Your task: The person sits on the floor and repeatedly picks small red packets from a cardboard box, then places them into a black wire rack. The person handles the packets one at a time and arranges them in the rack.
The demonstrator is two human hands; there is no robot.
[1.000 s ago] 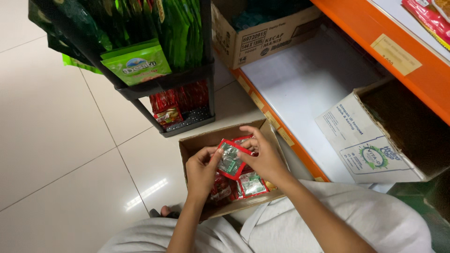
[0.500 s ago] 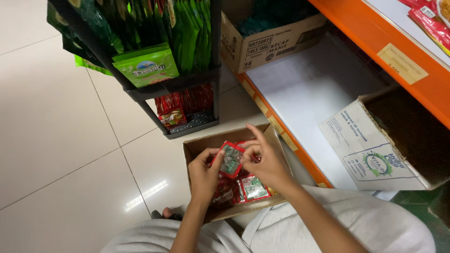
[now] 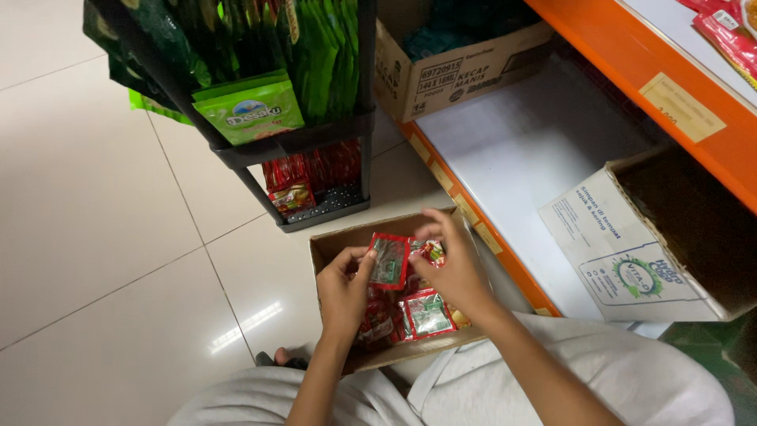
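Sachets (image 3: pixel 378 319) under the left hand (image 3: pixel 344 293)

Left hand (image 3: pixel 343 288) is pinching a red sachet (image 3: pixel 388 260) upright over the open cardboard box (image 3: pixel 335 241) on the floor (image 3: pixel 95 237); right hand (image 3: pixel 453 272) is gripping a second red sachet (image 3: pixel 430 251) just beside it, the two packets nearly touching. More red sachets (image 3: pixel 426 314) are lying in the box. A black rack (image 3: pixel 315 142) is standing beyond it, holding green packets (image 3: pixel 248 110) above, red ones below. An orange-edged shelf (image 3: pixel 512 150) is sitting to the right, carrying two cartons.
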